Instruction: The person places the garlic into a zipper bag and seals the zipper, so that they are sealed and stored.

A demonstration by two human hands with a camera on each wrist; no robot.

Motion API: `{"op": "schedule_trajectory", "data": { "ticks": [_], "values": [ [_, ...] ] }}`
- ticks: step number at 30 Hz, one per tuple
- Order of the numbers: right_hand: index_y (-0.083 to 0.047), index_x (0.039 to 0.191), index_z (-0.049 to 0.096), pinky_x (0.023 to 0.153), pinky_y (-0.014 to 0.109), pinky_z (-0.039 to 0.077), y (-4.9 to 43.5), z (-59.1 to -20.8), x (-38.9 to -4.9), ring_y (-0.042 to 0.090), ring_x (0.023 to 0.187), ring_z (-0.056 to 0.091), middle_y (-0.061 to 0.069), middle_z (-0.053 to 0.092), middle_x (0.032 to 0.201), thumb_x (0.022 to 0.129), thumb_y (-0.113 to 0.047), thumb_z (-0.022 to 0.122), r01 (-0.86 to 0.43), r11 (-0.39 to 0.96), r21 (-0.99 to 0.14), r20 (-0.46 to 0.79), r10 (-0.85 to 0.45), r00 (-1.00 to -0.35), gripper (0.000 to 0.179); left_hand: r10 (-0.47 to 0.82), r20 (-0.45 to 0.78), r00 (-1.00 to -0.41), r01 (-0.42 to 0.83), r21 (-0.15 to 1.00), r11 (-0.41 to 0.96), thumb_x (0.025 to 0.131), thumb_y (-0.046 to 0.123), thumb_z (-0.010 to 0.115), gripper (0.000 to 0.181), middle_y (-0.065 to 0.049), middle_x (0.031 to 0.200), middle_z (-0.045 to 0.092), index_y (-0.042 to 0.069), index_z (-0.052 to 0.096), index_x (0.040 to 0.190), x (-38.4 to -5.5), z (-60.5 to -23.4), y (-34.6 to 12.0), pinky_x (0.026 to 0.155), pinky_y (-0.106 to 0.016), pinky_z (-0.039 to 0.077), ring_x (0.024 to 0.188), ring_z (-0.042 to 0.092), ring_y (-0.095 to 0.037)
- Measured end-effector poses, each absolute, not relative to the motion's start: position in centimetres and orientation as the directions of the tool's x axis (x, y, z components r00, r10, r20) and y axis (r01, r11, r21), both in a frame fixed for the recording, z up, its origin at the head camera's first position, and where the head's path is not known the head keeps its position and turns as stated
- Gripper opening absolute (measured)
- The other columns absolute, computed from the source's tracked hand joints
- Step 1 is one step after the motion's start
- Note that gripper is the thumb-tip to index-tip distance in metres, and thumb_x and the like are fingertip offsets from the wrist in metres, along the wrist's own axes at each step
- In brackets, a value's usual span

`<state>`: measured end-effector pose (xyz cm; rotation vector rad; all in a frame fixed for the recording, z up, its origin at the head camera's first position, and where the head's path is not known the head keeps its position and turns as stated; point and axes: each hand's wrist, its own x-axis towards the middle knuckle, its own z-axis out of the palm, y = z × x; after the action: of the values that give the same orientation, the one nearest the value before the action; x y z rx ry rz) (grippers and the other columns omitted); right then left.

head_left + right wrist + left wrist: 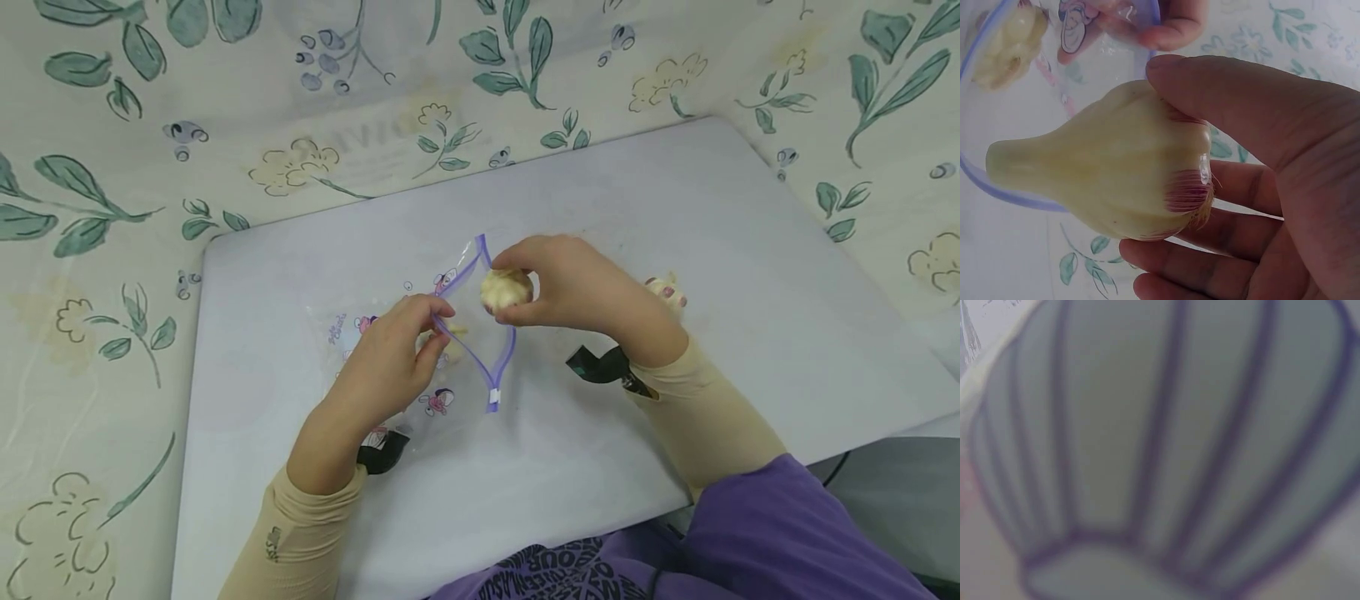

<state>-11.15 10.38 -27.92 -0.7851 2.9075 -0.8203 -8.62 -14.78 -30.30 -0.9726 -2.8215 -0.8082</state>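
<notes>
Garlic (666, 292) on table (787, 333) lies partly behind right hand (581, 285).

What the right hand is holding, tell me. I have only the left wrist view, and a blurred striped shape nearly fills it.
Observer: The right hand holds a garlic.
Operator: Report on the left hand.
Observer: The left hand holds the bag by its purple edge.
Operator: Check inside the bag.
Observer: A second garlic is in there.
</notes>
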Motion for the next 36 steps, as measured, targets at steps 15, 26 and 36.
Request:
{"op": "schedule_trajectory", "data": {
  "ticks": [15,26,36],
  "values": [
    [-0.014,0.123,0.061,0.090,0.028,0.049,9.0,-28.7,-11.0,0.008,0.099,0.056,-0.004,0.062,0.119,0.075,-0.040,0.078,-0.577,0.675,-0.460,0.119,-0.597,-0.793,0.058,0.566,0.182,-0.804,0.578,0.459,0.675,0.091,0.011,0.060,0.025,0.000,0.103,0.058,0.011,0.053,0.115,-8.5,-30.1,-14.7,0.074,-0.031,0.051,0.089,0.057,-0.015],
    [-0.016,0.127,0.059,0.102,0.034,0.044,9.0,-28.4,-10.8,0.015,0.122,0.053,-0.001,0.059,0.129,0.077,-0.040,0.076,-0.575,0.692,-0.437,0.080,-0.607,-0.791,0.058,0.580,0.211,-0.786,0.603,0.468,0.646,0.090,0.009,0.062,0.026,-0.004,0.107,0.060,0.009,0.053,0.115,-8.6,-30.2,-14.8,0.078,-0.035,0.052,0.094,0.059,-0.018],
    [-0.015,0.126,0.059,0.100,0.035,0.046,11.5,-27.6,-11.3,0.017,0.118,0.056,0.000,0.061,0.126,0.079,-0.039,0.074,-0.520,0.745,-0.418,0.158,-0.504,-0.849,0.055,0.572,0.210,-0.793,0.596,0.463,0.656,0.089,0.008,0.062,0.026,-0.005,0.108,0.061,0.010,0.053,0.114,-8.6,-30.1,-14.9,0.083,-0.037,0.052,0.097,0.059,-0.019]
  ]
}}
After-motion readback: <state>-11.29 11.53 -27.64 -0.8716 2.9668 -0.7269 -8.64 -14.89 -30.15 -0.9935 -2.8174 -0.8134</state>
